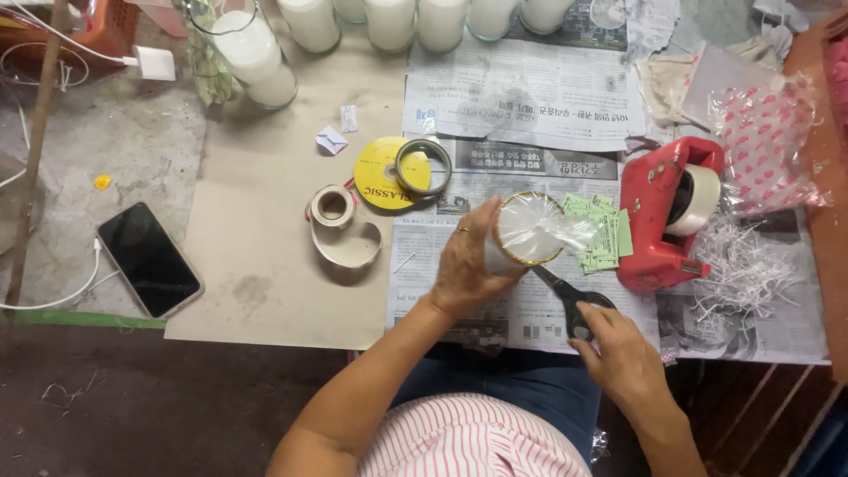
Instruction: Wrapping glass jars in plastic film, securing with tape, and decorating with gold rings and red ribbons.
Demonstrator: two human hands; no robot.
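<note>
Evidently the left hand (466, 265) clasps the wrapped jar (527, 230) steady while the right hand (618, 353) grips scissors (570, 296) just under its plastic wrap

phone (148, 258) left, tape dispenser (664, 215) right of jar (527, 230)

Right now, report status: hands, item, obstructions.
Left hand grips plastic-covered glass jar. Right hand holds black scissors at the jar's edge. Red tape dispenser, green labels close by.
</note>
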